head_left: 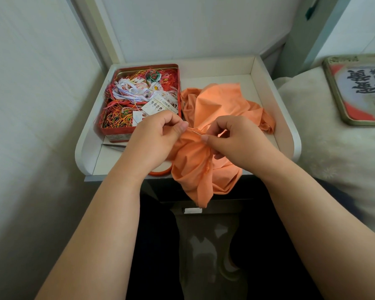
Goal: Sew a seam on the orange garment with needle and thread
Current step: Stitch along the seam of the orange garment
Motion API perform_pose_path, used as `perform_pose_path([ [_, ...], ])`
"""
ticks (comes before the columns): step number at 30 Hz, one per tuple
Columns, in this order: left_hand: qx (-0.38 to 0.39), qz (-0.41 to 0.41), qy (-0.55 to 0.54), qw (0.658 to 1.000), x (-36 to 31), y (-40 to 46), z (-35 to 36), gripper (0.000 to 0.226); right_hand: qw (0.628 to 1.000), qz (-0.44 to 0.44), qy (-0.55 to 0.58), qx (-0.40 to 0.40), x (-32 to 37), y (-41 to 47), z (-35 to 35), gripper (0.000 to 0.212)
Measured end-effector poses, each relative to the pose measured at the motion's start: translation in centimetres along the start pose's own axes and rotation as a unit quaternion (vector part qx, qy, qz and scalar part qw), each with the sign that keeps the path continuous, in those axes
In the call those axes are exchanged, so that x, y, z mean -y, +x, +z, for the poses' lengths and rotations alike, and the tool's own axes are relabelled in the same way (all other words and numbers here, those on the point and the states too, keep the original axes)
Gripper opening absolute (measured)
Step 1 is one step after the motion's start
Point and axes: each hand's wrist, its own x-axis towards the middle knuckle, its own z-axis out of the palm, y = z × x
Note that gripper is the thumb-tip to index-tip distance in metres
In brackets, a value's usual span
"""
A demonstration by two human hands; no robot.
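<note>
The orange garment (206,109) lies crumpled on the small white table (284,118), and part of it hangs over the front edge. My left hand (158,135) pinches a fold of the fabric between thumb and fingers. Just to its right, my right hand (236,139) pinches the thin metal needle (197,132), whose tip pokes into the fold between both hands. The thread is too fine to make out.
An open red tin (117,133) full of tangled coloured threads and needle cards stands at the table's left. Scissors (115,146) lie in front of it, partly under my left wrist. An orange tape roll (160,171) sits by the front edge. The tin's lid (359,87) rests on the bed at right.
</note>
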Motion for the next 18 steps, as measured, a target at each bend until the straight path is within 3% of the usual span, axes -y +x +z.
perform_pose_path([
  [18,-0.037,0.034,0.029,0.998,-0.52,-0.32,0.51,0.011,1.000,0.012,0.013,0.008,-0.32,0.28,-0.30,0.015],
])
